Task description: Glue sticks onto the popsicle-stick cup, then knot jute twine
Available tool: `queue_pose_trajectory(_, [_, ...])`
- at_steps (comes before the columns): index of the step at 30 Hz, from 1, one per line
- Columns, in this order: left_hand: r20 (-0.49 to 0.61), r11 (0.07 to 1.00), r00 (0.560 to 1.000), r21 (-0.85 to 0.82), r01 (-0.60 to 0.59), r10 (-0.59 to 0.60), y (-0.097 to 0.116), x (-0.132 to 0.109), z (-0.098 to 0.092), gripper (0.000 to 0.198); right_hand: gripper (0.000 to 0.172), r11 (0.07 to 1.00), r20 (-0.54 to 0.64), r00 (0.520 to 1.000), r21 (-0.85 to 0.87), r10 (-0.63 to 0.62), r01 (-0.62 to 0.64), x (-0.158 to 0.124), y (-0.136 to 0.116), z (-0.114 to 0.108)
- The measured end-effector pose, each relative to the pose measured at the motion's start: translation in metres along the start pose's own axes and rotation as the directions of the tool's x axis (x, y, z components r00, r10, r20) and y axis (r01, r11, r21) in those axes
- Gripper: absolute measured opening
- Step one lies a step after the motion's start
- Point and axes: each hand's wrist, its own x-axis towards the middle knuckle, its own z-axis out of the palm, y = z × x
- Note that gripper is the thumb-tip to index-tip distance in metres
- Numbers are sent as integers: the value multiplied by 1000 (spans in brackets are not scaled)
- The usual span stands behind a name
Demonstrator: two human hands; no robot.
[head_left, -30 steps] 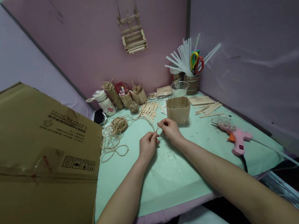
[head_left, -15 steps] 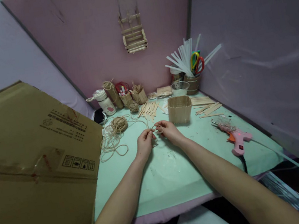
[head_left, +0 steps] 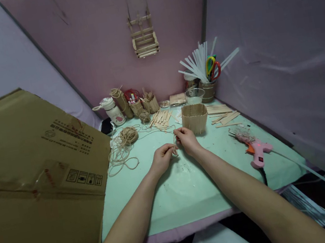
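Between my hands runs a piece of beige twine, pinched at both ends over the middle of the table. My left hand is closed on its lower part, where a small loop hangs at the fingertips. Higher and farther off, my right hand pinches the upper part with thumb and forefinger. A thin strand trails from there leftward to the twine ball, which lies among loose coils. Just behind my right hand stands a box made of wooden craft sticks.
A pink hot glue gun lies at the right with its cord. Loose craft sticks lie beyond it, more sticks at the back. A white bottle stands back left. A large cardboard box borders the left side.
My right hand has moved up and slightly right, and my left hand slightly right and down. The twine between them is now stretched more upright.
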Motion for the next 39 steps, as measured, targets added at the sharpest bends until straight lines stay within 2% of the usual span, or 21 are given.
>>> queue_pose_trajectory(4, [96,999,994,13,-49,48,10,-5,2,22,32,1000,-28,1000,-27,-7,7,2,4,-1])
queue_pose_trajectory(12, [113,999,993,-9,-35,36,22,-9,4,27,31,985,-45,999,-172,-22,14,5,11,-3])
queue_pose_trajectory(15, [21,999,999,-29,-25,25,20,-7,5,29,31,968,-1,1000,-249,-20,19,4,11,-3])
queue_pose_trajectory(17, [-108,999,994,-32,-10,6,14,-3,2,29,31,955,22,999,-295,-27,33,1,8,-2])
queue_pose_trajectory(19, [-237,999,971,-36,21,-29,7,2,-2,29,29,929,47,993,-352,-104,114,-5,4,0])
queue_pose_trajectory(22, [-352,998,934,-30,58,-65,-4,8,-9,26,25,838,177,934,-413,-310,357,-15,-3,4])
queue_pose_trajectory(25, [-359,999,933,35,31,-17,-8,10,-11,20,20,746,319,851,-416,-416,520,-24,-7,8])
queue_pose_trajectory(28, [-307,995,950,102,-18,49,-8,9,-8,17,10,682,348,818,-453,-458,575,-28,-7,9])
queue_pose_trajectory(30, [-286,993,957,116,-26,58,-7,8,-6,18,12,653,344,804,-469,-484,594,-29,-7,9])
queue_pose_trajectory(39, [-258,999,966,14,33,-28,-2,8,-7,22,16,579,417,736,-453,-534,677,-32,-13,7])
